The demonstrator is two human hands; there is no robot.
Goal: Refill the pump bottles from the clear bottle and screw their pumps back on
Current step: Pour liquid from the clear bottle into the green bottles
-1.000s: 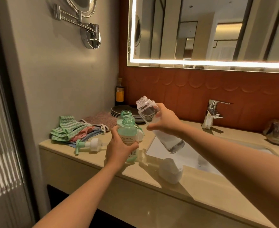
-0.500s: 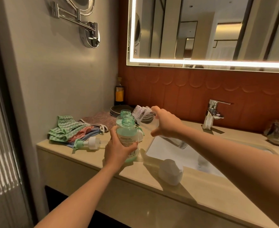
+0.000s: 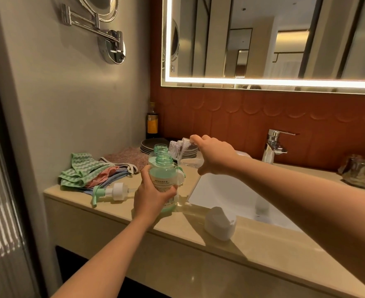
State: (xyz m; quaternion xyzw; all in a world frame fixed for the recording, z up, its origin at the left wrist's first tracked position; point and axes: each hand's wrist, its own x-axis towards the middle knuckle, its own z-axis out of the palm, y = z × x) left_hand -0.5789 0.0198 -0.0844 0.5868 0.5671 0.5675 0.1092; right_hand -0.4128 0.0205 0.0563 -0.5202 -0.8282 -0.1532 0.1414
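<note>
I see the green pump bottle (image 3: 163, 179) standing upright near the front edge of the worktop (image 3: 263, 254), just left of the sink (image 3: 224, 194), its pump off and its threaded neck open, with green liquid filling much of the body. The left hand (image 3: 151, 198) grips it around the lower half, fingers curled over the label. The right hand (image 3: 216, 157) holds the clear bottle (image 3: 180, 147) tipped over almost flat, fingers and thumb closed round its body, its mouth pointing left and sitting just beside and slightly above the pump bottle's neck; I cannot tell whether anything is flowing. A second green bottle neck (image 3: 161, 148), also open, shows directly behind the first. A pump with a green nozzle (image 3: 112, 191) lies on its side on the worktop to the left of the held bottle, near the front edge. A white cap (image 3: 220, 224) sits at the front edge by the sink's near corner. Towards the left end of the worktop lies a heap of folded cloths (image 3: 84, 171), and behind them, at the back left corner, a stack of dark plates (image 3: 153, 145) and a dark bottle with a yellow label (image 3: 152, 124). A chrome tap (image 3: 274, 147) stands at the back edge behind the sink.
</note>
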